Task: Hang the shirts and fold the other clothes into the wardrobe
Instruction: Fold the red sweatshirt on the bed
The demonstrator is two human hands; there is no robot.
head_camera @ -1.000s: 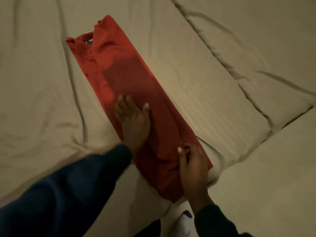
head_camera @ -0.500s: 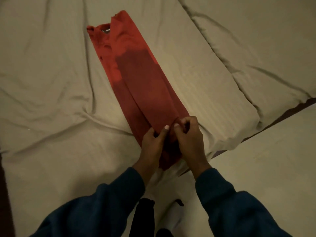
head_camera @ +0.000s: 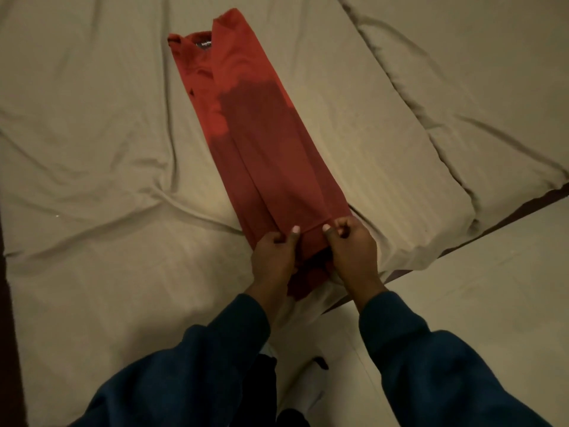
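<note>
- Beige, wrinkled bedsheet [head_camera: 92, 134] fills most of the head view, with faint woven stripes across it and deep creases running toward the left.
- At the right, the corner of the bed drops off to a pale floor [head_camera: 477, 303], with a dark strip showing along the edge under the sheet.
- A red shirt [head_camera: 261, 134] lies on the sheet, folded lengthwise into a long narrow band that runs from the top centre down toward the person.
- Its collar end is farthest away, where a small dark label [head_camera: 205, 44] shows inside the neck; the lettering on it is too small to read.
- The far part of the shirt is brightly lit, while the near part sits in shadow.
- The left hand [head_camera: 274, 254] pinches the near hem end of the shirt, thumb on top and fingers curled under the cloth.
- The right hand [head_camera: 351, 251] pinches the same end just beside it, thumb on top, fingers curled round the fabric.
- Between the two hands the hem end is raised slightly off the sheet, with the rest of the band lying flat.
- Both arms wear dark blue sleeves [head_camera: 431, 374] that enter from the bottom of the view.
</note>
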